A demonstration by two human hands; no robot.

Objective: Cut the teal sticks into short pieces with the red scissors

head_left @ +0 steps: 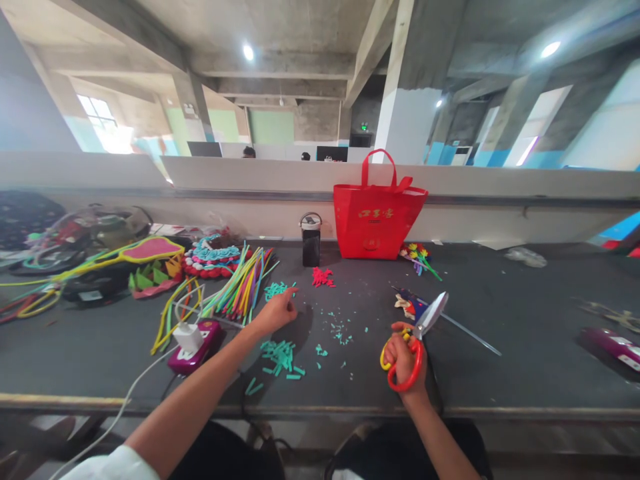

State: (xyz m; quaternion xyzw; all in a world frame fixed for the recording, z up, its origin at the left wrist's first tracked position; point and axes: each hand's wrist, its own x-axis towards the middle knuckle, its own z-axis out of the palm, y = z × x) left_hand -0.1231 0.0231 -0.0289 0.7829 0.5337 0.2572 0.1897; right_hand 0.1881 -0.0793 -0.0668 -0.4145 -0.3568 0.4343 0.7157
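Observation:
My left hand (279,311) reaches over the dark table beside a small pile of cut teal pieces (275,289). Its fingers are drawn together; what they hold, if anything, is too small to make out. My right hand (403,357) is wrapped round the red and yellow handles of a pair of scissors (432,316), whose blades point up and to the right. Nearer the front edge lies a larger heap of teal strips (280,356). Tiny teal scraps (341,335) are scattered between my hands, and a small red pile (323,277) sits behind them.
A black tumbler (311,245) and a red bag (379,223) stand at the back. Colourful fuzzy stems (241,287) and a purple power strip (196,348) with a white plug are on the left. Beyond the scissors lie a glue gun (418,307) and a clear stick (473,333).

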